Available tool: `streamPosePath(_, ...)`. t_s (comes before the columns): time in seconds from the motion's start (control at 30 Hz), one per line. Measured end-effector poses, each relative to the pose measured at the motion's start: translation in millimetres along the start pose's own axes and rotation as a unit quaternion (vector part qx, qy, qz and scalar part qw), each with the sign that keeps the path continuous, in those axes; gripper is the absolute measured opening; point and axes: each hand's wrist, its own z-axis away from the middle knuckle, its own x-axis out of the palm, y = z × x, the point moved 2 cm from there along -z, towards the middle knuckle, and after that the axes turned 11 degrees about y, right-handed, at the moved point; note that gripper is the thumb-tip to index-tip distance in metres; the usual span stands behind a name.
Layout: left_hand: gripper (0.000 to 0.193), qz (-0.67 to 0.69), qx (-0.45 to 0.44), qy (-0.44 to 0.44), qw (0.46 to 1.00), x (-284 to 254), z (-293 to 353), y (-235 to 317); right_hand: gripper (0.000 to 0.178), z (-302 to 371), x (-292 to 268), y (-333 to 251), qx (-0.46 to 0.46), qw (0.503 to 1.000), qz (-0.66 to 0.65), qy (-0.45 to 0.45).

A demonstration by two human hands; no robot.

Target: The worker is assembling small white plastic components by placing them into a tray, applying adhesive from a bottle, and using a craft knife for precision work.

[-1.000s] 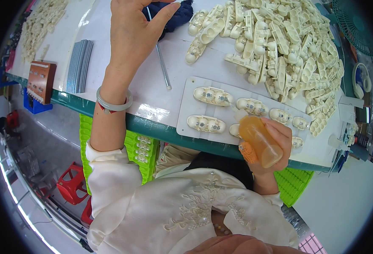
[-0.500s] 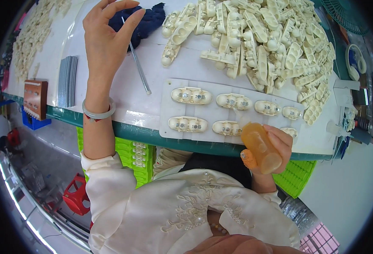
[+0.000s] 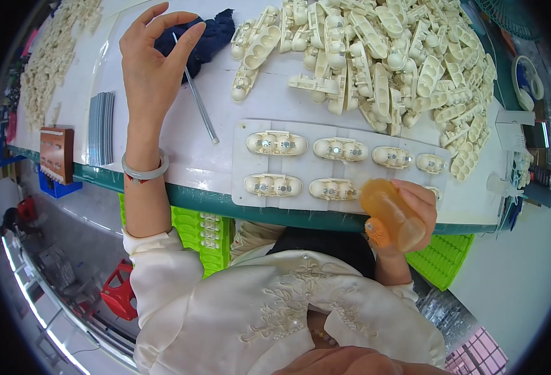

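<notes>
My left hand hovers over the far left of the table, fingers curved and thumb apart, with nothing held. Behind its thumb, a thin metal rod leans from a dark blue cloth toward the table. In my right hand is a translucent amber squeeze bottle, tilted over the near right part of a white tray; its tip cannot be made out. An orange textured finger cover shows beside the bottle. Two rows of cream oval plastic pieces with small silvery discs sit on the tray.
A large heap of similar cream parts lies beyond the tray. At left are a stack of grey strips, a brown block and another pile of parts. Green trays sit below the table's edge.
My right hand has drawn the bottle slightly right, away from the upper row of pieces. The left hand stays raised and open, almost in place.
</notes>
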Motion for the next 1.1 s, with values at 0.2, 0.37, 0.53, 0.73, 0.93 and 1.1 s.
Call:
streamPosePath(0.2,0.024,0.0,0.005,0.001,1.0,0,1,-1,0.052,4,-2,6,-0.025,0.999,0.026,-0.002)
streamPosePath(0.37,0.023,0.04,-0.027,-0.026,0.999,4,6,-9,0.053,4,-2,7,-0.026,0.999,0.023,-0.039)
streamPosePath(0.53,0.023,0.022,-0.019,-0.019,0.999,5,5,-6,0.052,9,-12,7,-0.01,1.0,0.023,0.004)
streamPosePath(0.73,0.023,0.018,-0.016,-0.025,0.999,6,4,-8,0.05,11,-21,12,-0.008,0.999,0.038,0.022)
streamPosePath(0.93,0.023,0.017,-0.021,-0.033,0.999,7,5,-8,0.05,10,-17,12,-0.011,0.999,0.046,-0.001)
streamPosePath(1.1,0.024,0.013,-0.015,-0.034,0.999,7,6,-9,0.049,9,-20,7,-0.008,0.999,0.044,0.016)
